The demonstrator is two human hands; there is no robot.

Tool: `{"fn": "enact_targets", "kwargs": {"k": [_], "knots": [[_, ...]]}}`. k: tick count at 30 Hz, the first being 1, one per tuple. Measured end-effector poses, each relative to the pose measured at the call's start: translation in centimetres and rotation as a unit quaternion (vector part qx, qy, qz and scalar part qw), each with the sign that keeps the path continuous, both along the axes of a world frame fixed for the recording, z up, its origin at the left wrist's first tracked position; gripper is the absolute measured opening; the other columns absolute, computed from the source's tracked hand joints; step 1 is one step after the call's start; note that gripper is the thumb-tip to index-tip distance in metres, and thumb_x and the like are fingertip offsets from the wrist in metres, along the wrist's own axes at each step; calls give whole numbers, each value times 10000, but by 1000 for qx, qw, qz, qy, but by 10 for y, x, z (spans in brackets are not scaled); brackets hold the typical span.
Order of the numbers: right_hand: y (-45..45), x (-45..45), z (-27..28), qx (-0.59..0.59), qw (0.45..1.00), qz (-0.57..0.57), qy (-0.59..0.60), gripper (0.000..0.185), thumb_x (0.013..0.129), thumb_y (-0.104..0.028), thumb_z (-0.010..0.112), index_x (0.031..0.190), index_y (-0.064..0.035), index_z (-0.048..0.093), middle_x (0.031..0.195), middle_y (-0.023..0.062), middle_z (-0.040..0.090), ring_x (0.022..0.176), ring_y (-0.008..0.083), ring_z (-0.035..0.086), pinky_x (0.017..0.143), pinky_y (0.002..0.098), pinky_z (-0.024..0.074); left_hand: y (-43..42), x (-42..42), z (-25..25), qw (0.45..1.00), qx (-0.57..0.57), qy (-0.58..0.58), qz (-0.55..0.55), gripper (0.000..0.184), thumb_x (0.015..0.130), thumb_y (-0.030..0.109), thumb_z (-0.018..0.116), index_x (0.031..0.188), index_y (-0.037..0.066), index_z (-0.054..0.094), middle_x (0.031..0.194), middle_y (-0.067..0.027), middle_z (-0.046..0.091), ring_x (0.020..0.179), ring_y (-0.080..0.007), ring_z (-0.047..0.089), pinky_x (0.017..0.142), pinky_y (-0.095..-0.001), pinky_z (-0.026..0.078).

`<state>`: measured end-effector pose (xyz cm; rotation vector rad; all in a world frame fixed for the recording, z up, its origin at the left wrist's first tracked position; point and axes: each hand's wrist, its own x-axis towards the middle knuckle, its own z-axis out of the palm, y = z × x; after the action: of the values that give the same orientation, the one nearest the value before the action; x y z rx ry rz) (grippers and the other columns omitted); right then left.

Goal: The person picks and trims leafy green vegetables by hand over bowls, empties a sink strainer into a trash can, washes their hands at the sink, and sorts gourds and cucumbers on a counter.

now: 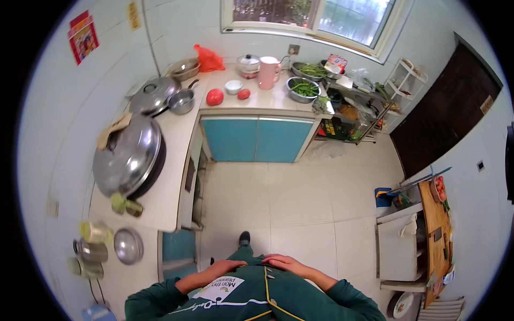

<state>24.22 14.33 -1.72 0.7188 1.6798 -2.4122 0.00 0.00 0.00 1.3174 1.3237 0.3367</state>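
My left hand [227,266] lies against the front of my green top [241,299], its fingers stretched toward the middle. Close beside it, my right hand [281,262] rests on the same cloth with its fingers laid out flat. I see nothing held in either hand. My hands are apart from the counters. One dark shoe [244,238] shows on the tiled floor in front of me.
On the left counter stand a large lidded wok [131,155], a saucepan [181,101] and a metal lid [128,246]. Ahead are a tomato [214,97], a pink jug [268,73] and a bowl of green vegetables [303,89]. A wooden board [435,230] sits on a cabinet at right.
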Motion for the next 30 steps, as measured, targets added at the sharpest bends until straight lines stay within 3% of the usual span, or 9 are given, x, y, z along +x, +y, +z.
{"fn": "enact_targets", "kwargs": {"k": [7,9,12,16,17,23,26,28,30], "knots": [[106,-49,91,74,996,-49,-7,352,899,-247,488,1187,-45,511,1214,75,499,1101,138,460,925,255,354,113,-52,26,997,62,-48,-1,422,778,98,534,1195,161,526,1060,-136,596,921,-298,593,773,-314,460],[134,-58,140,46,972,-150,174,404,898,-232,478,1238,-17,449,1268,106,448,1130,172,449,949,283,351,148,-58,29,994,57,-40,-85,437,787,127,544,1221,154,500,1070,-135,594,915,-291,597,779,-324,461],[168,-71,204,99,938,-220,249,438,891,-208,465,1270,0,400,1314,126,391,1153,210,435,976,323,342,219,-67,41,981,-32,-14,-193,463,809,140,535,1264,141,450,1111,-134,579,951,-268,587,819,-331,447],[234,-68,232,161,871,235,400,935,730,-663,490,1340,12,271,1416,186,200,1314,363,146,1043,465,158,307,-62,32,969,-87,-95,-210,506,827,188,538,1308,143,387,1166,-152,544,1054,-258,535,883,-329,415],[260,-60,229,241,877,93,404,911,744,-651,481,1330,18,289,1389,204,248,1286,374,217,1033,462,192,323,-65,6,968,-86,-131,-194,518,854,226,537,1335,166,354,1233,-118,502,1124,-216,483,907,-330,399],[325,-46,220,196,825,137,512,899,772,-650,433,1329,37,275,1379,214,255,1271,372,245,1026,474,191,454,-28,28,991,5,-76,-109,526,845,300,565,1309,137,380,1193,-121,525,1106,-234,495,909,-335,400],[379,-36,247,295,776,230,508,813,795,-544,515,1315,42,298,1378,189,282,1264,382,268,990,469,268,502,-14,23,988,50,-50,-134,504,837,292,578,1282,126,409,1145,-127,552,1065,-247,521,905,-349,405],[406,-37,231,219,792,183,540,812,790,-529,533,1317,42,295,1382,176,285,1267,386,262,992,472,265,534,-12,13,989,34,-75,-120,493,837,278,579,1275,122,417,1134,-134,557,1056,-242,527,905,-344,405],[445,-33,227,118,849,84,509,553,812,-276,551,1222,65,403,1232,193,443,1127,351,433,975,444,317,567,-14,3,991,56,-86,-87,442,841,235,572,1244,102,448,1084,-150,578,1002,-229,558,875,-337,426]]}}
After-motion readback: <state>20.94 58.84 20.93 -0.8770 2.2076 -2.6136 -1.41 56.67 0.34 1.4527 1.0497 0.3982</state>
